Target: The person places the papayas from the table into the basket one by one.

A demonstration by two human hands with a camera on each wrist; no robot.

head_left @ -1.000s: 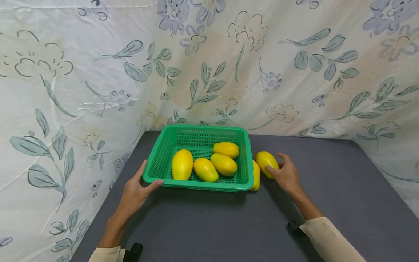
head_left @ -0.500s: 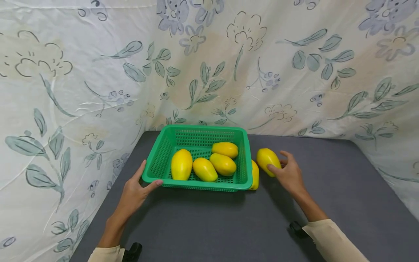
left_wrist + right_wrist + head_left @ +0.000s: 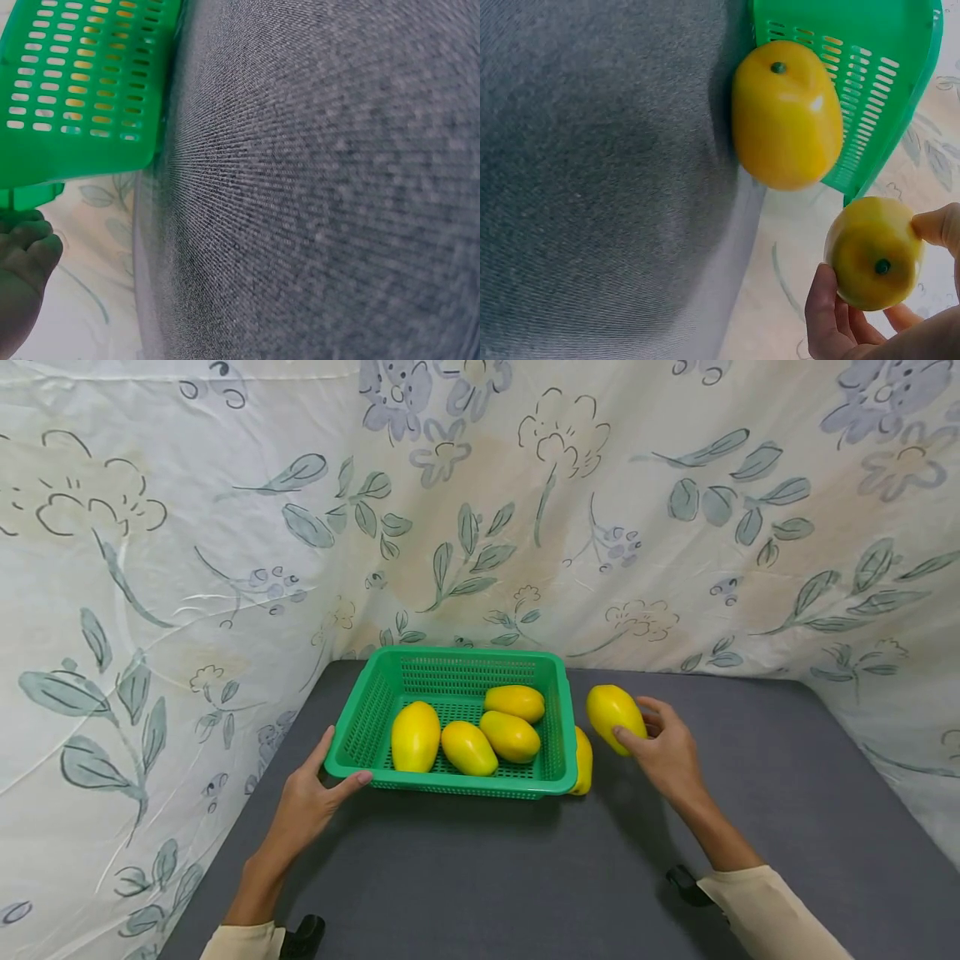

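Observation:
A green plastic basket point(image 3: 465, 783) with slotted walls stands on the grey table, holding several yellow mangoes point(image 3: 417, 737). My left hand point(image 3: 306, 810) grips its front left corner, thumb on the front rim and fingers along the left side. In the left wrist view, the fingers point(image 3: 30, 244) show just beneath the basket's rim. My right hand point(image 3: 667, 752) holds another mango point(image 3: 615, 718) between thumb and fingers, raised off the table to the right of the basket. One more mango point(image 3: 787, 116) lies against the basket's outer right wall, partly hidden by the rim in the head view.
The dark grey table point(image 3: 480, 877) stretches in front of the basket and to its right. A white floral cloth point(image 3: 480, 527) hangs behind the table and along its left side, close to the basket's back.
My right hand has lifted its mango up off the table, away from the one lying by the basket. The left hand and the basket have stayed in place.

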